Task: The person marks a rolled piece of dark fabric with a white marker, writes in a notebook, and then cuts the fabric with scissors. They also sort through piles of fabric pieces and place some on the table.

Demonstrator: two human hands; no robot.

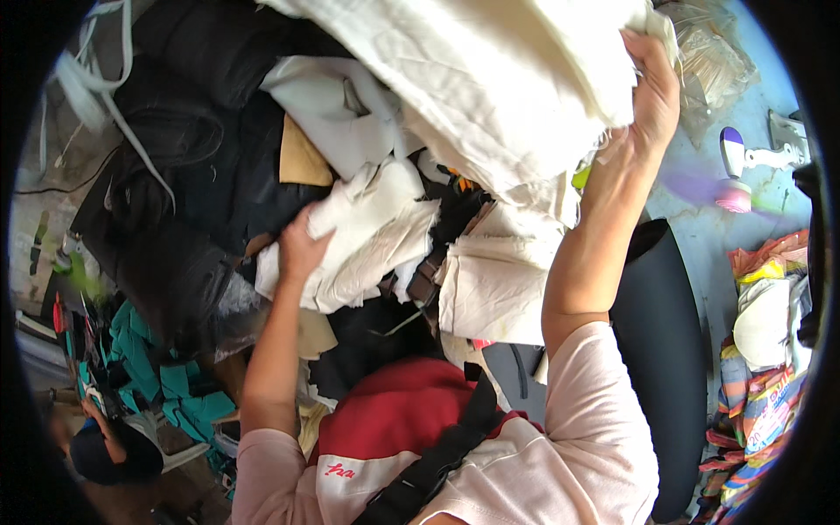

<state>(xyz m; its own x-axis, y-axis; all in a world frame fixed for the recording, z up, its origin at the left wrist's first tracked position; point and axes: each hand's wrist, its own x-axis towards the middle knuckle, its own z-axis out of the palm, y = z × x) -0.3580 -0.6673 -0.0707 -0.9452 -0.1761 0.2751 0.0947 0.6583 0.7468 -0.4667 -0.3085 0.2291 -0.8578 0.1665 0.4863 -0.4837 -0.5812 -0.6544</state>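
My right hand (654, 94), raised at the upper right, is closed on the edge of a large cream cloth (516, 83) with frayed edges. This cloth spreads across the top of the view. Lower and to the left, my left hand (303, 243) has its fingers bent round a smaller bundle of folded cream cloth (367, 236). Between the two lies another folded cream cloth stack (499, 280), partly covered by the large one. A light grey fabric piece (337, 109) and a tan piece (304, 156) lie just beyond my left hand.
Black fabric rolls (179, 254) pile up on the left, with teal pieces (140, 350) below them. A black roll (661, 376) stands right of my arm. Colourful bundles (761, 376) line the far right. A person (114, 446) sits at the lower left.
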